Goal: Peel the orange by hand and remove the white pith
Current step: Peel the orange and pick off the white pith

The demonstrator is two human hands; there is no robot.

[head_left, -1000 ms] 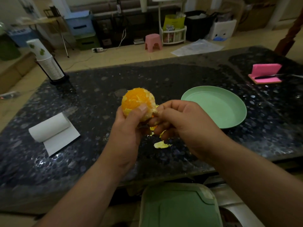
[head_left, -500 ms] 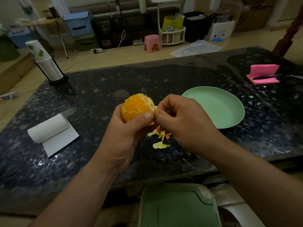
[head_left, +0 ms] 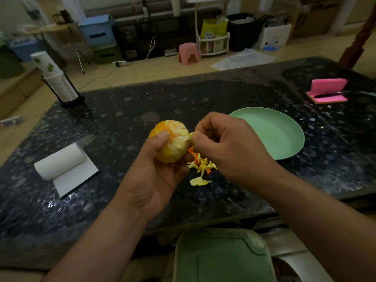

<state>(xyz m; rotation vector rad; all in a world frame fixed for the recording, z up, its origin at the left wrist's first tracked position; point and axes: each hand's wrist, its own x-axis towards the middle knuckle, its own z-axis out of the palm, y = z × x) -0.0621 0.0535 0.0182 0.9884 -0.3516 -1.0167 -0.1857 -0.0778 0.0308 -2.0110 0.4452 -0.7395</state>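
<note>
A mostly peeled orange (head_left: 173,142) is being held above a dark speckled table (head_left: 142,102) by the left hand (head_left: 154,176), with thumb and fingers being curled around the fruit. A pale bit of pith at the orange's right side is being pinched by the right hand (head_left: 230,147), its fingers being bent inward. Peel scraps (head_left: 201,166) are lying on the table just beneath the hands. A green plate (head_left: 270,131) is sitting to the right, a paper towel roll (head_left: 61,161) to the left.
</note>
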